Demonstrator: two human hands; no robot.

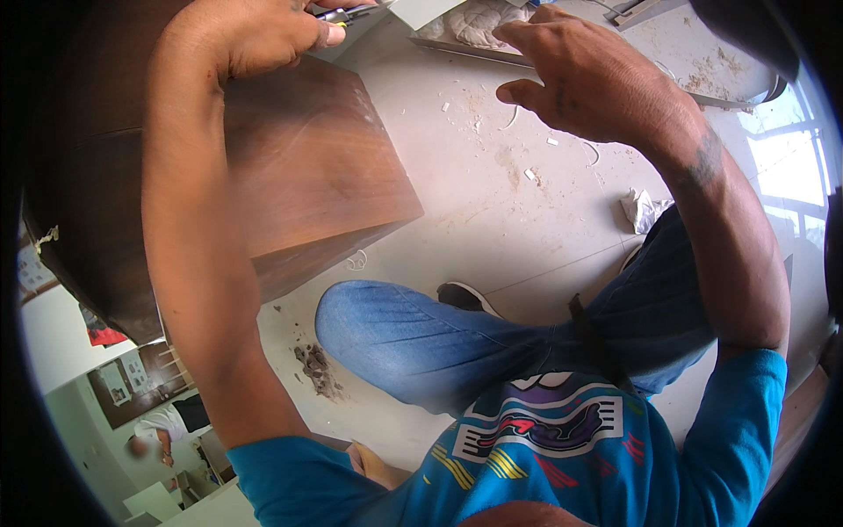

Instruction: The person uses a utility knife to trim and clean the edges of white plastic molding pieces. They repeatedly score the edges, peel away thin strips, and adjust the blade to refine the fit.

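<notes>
My left hand (255, 39) is at the top edge of the view, above the brown wooden cabinet (320, 158). Its fingers are closed on a slim metallic tool (344, 15) with a bit of yellow; the frame cuts off part of it, so I cannot make out its kind. To the right, my right hand (588, 79) hangs over the floor with thumb and fingers apart and nothing visible in it. Beyond its fingertips lies a crumpled whitish cloth (479, 24) beside a pale panel (420, 10).
Scraps and dust litter the light tiled floor (474, 167). Dark debris (318, 373) lies near my bent knee (369, 334). A crumpled white bag (644, 211) sits by my other leg. Another person (171, 426) is far off at the lower left.
</notes>
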